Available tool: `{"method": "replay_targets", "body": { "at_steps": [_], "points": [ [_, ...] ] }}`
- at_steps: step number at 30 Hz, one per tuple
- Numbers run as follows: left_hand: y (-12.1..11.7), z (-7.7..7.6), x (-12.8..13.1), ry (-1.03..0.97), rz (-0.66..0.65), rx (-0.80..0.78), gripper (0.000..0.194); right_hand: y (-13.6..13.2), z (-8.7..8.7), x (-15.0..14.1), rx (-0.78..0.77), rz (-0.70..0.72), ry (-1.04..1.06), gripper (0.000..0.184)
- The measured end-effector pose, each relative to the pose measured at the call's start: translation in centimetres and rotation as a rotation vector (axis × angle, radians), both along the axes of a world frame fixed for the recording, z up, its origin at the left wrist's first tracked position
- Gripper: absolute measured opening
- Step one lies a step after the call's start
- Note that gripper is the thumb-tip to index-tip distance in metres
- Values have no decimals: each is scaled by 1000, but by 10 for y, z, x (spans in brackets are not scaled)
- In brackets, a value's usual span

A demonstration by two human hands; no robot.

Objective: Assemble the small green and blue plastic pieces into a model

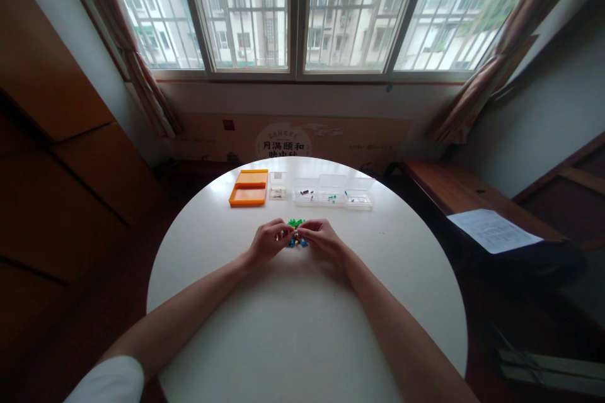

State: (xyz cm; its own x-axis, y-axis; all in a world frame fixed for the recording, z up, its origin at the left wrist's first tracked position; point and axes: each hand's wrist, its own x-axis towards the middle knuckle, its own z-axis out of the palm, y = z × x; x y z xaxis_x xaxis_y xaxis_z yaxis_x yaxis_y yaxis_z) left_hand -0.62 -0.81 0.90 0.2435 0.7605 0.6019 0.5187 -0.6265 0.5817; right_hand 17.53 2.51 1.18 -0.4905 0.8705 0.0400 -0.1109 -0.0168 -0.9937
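Observation:
Both my hands meet near the middle of the round white table [302, 327], over a small pile of parts. My left hand [271, 236] has its fingertips pinched together at the pile's left side. From the other side my right hand [321, 233] reaches in, thumb and finger closed and almost touching the left fingertips. Whatever they pinch is too small to make out. Small green pieces [296, 223] lie just beyond the fingertips. Nearer to me, blue pieces [303, 243] lie under the hands, with a few darker and pale bits among them.
An open orange case [248, 195] stands at the table's far left. Beside it is a small clear box [278, 194] with pale bits. Further right, open clear compartment boxes [309, 200] hold dark and green pieces. A wooden bench [435, 179] with a paper [494, 230] stands right.

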Motion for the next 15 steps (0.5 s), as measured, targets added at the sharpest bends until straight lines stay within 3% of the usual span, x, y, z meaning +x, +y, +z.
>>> {"method": "replay_targets", "body": {
  "at_steps": [15],
  "points": [
    [0, 0, 0, -22, 21, -31, 19, 0, -1, -1, -24, -12, 10, 33]
  ]
}}
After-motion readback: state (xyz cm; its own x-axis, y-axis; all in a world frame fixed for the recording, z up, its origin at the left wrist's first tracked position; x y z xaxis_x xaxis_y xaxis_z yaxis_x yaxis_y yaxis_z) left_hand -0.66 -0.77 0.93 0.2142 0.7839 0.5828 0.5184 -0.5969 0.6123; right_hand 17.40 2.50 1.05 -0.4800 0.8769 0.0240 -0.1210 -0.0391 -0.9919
